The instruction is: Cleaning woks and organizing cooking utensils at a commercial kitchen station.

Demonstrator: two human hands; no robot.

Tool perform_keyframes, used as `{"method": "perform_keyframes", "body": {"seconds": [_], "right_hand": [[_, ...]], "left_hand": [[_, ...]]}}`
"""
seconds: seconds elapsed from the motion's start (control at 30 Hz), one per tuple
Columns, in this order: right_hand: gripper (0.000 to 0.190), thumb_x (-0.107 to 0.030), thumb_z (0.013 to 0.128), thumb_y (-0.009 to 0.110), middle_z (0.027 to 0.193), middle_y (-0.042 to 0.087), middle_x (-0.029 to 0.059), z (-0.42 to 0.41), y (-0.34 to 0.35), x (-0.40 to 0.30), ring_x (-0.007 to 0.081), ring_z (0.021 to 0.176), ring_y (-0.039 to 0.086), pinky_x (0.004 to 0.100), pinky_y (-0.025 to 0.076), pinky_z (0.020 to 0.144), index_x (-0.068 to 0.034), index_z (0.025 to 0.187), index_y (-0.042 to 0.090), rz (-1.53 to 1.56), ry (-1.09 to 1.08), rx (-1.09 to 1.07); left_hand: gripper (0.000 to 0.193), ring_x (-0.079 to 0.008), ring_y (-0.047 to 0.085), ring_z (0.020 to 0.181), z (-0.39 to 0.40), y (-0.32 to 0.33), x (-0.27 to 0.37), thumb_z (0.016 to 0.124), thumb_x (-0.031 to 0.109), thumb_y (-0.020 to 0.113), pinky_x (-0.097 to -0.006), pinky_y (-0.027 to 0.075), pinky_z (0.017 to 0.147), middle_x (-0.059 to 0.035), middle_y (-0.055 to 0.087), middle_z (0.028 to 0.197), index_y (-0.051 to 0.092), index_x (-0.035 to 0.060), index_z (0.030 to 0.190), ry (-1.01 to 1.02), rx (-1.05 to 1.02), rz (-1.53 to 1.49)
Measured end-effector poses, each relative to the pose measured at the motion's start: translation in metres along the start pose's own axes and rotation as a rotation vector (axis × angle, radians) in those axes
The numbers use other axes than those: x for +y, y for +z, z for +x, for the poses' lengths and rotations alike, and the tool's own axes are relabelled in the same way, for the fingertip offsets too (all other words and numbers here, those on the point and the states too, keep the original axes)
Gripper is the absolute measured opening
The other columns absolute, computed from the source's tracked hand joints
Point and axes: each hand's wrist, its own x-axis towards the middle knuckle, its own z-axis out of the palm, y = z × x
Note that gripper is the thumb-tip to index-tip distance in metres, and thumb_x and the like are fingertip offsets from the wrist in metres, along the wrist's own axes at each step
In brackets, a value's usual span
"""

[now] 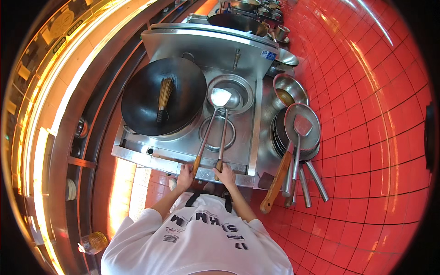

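My left hand (pixel 185 177) is at the front rail of a steel wok range (pixel 237 137), right beside the wooden handle of a wok spatula (pixel 206 134). Whether its fingers close around that handle is unclear. With thumb and fingers my right hand (pixel 226 174) grips the wooden handle of a ladle (pixel 223 134). The heads of both tools rest over a round steel pot (pixel 248 103) set into the range. To the left, a large black wok (pixel 144 82) sits on the burner, with a bamboo wok brush (pixel 165 92) lying in it.
At right stand stacked pans (pixel 278 134), topped by a strainer (pixel 292 113) and another spatula (pixel 302 125). Behind them is a steel bowl (pixel 295 84) with brownish liquid. A steel splash panel (pixel 206 51) rises behind the range. An oil bottle (pixel 94 243) is at lower left.
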Motion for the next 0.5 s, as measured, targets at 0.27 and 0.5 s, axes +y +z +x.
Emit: {"method": "perform_keyframes", "body": {"seconds": [0.27, 0.5], "right_hand": [[0.055, -0.046, 0.077, 0.067, 0.089, 0.062, 0.0186, 0.002, 0.016, 0.034, 0.0322, 0.086, 0.06, 0.0405, 0.048, 0.076, -0.002, 0.109, 0.058, 0.229, -0.003, 0.261], [0.047, -0.037, 0.078, 0.069, 0.083, 0.061, 0.0147, 0.002, 0.018, 0.024, 0.0295, 0.083, 0.06, 0.04, 0.047, 0.073, -0.002, 0.107, 0.057, 0.384, -0.007, 0.29]], "left_hand": [[0.038, -0.0439, 0.05, 0.099, 0.015, 0.001, 0.005, 0.078, 0.009, 0.058, -0.0467, 0.044, 0.086, -0.0261, 0.045, 0.11, 0.044, -0.0025, 0.111, 0.083, 0.01, 0.039], [0.037, -0.0438, 0.049, 0.096, 0.019, 0.008, 0.008, 0.079, 0.009, 0.059, -0.0473, 0.043, 0.085, -0.0258, 0.046, 0.107, 0.045, -0.0025, 0.112, 0.205, 0.084, -0.003]]}}
